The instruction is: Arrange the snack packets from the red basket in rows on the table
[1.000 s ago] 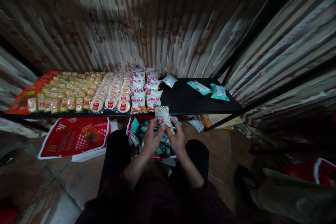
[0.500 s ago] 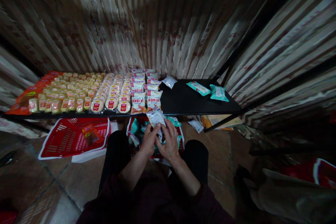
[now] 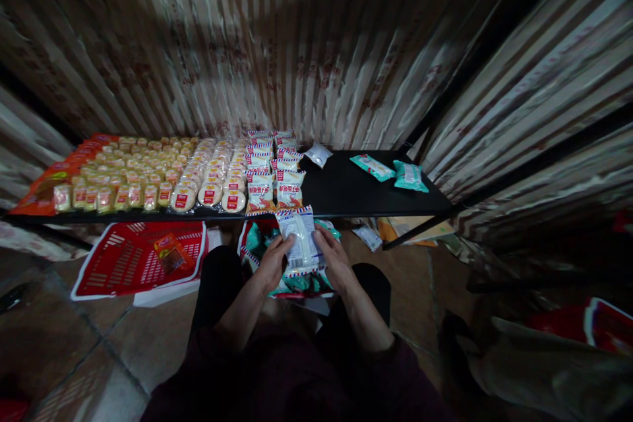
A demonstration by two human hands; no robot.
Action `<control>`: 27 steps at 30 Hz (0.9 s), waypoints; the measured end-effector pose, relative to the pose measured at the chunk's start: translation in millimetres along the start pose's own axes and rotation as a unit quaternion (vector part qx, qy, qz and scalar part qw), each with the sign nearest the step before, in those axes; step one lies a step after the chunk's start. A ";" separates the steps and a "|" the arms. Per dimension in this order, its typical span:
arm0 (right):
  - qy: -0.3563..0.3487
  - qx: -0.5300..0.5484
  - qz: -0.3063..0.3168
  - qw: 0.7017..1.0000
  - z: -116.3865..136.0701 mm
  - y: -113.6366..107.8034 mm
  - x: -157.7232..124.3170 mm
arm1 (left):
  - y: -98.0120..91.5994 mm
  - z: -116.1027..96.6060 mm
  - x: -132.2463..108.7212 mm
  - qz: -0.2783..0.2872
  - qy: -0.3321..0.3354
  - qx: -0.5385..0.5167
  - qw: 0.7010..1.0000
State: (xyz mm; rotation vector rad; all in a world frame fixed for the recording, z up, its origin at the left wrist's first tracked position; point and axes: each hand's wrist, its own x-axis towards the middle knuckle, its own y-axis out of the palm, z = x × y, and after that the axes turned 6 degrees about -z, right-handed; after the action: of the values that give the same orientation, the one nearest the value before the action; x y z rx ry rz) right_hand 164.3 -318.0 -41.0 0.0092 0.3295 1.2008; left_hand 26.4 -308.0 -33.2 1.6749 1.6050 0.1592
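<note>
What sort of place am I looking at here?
Probably a shop or its stockroom: wrapped snacks fill much of a black shelf in neat rows, and a red shopping basket sits lower down.

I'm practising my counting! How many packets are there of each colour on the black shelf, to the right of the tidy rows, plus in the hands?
Teal packets on the black shelf: 2
Silvery-white packet on the shelf: 1
White striped-end packet between left hand and right hand: 1
Total: 4
</note>
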 end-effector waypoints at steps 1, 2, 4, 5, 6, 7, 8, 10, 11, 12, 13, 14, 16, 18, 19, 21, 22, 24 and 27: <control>0.017 0.012 0.027 0.999 0.2 -0.8 1.0 | 0.0 -0.2 -0.4 0.005 -0.001 0.004 1.000; 0.023 0.017 0.050 0.998 0.2 -1.1 1.1 | -0.3 -0.3 -0.5 0.008 -0.002 0.007 1.000; 0.018 0.024 0.063 0.998 -1.1 -0.6 -0.1 | -1.4 0.1 -0.3 0.011 0.001 0.014 1.000; 0.012 0.029 0.051 0.998 -2.2 0.2 -0.9 | -2.3 0.5 0.2 0.015 0.005 0.021 1.000; 0.008 0.034 0.031 0.999 -3.5 1.0 -1.4 | -3.4 1.2 0.8 0.020 0.010 0.032 0.999; 0.004 0.038 0.009 0.999 -4.7 1.9 -1.7 | -4.5 2.1 1.5 0.025 0.017 0.046 0.998; 0.000 0.041 -0.012 0.999 -5.8 2.7 -1.6 | -5.7 3.1 2.3 0.030 0.025 0.062 0.997; -0.008 0.047 -0.037 0.998 -7.2 3.6 -0.9 | -7.8 5.4 3.7 0.032 0.040 0.084 0.995; -0.011 0.051 -0.040 0.998 -7.3 3.7 -0.4 | -8.5 6.6 4.4 0.029 0.046 0.090 0.994; -0.013 0.053 -0.036 0.998 -7.3 3.6 0.0 | -9.2 7.9 4.8 0.026 0.051 0.093 0.994; -0.015 0.053 -0.032 0.998 -7.0 3.3 0.3 | -9.6 9.2 5.3 0.023 0.056 0.095 0.994; -0.016 0.053 -0.028 0.998 -6.7 3.0 0.6 | -9.9 10.5 5.7 0.021 0.059 0.096 0.993; -0.018 0.050 -0.030 0.998 -6.0 2.3 0.7 | -10.4 13.2 6.7 0.014 0.060 0.094 0.994; -0.021 0.045 -0.035 0.998 -5.6 1.8 0.3 | -10.9 16.0 8.4 0.004 0.052 0.080 0.995; -0.024 0.041 -0.036 0.998 -5.5 1.6 0.1 | -11.1 17.2 9.3 -0.002 0.049 0.075 0.996; -0.034 0.028 -0.034 0.998 -6.0 1.3 -0.1 | -11.0 19.1 10.8 -0.014 0.049 0.075 0.996; -0.042 0.019 -0.036 0.998 -6.7 1.0 0.0 | -10.6 19.5 10.9 -0.019 0.052 0.079 0.995; -0.062 -0.007 -0.045 0.997 -9.0 0.0 1.2 | -8.7 19.2 9.8 -0.024 0.062 0.083 0.994; -0.100 -0.065 -0.055 0.991 -13.9 -2.9 4.2 | -4.8 17.0 4.9 -0.007 0.066 0.073 0.995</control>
State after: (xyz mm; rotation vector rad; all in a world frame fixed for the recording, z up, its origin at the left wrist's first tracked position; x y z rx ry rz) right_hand 164.7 -317.6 -55.8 -0.0008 0.0748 1.1003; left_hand 33.5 -311.8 -49.7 1.7960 1.7618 0.1515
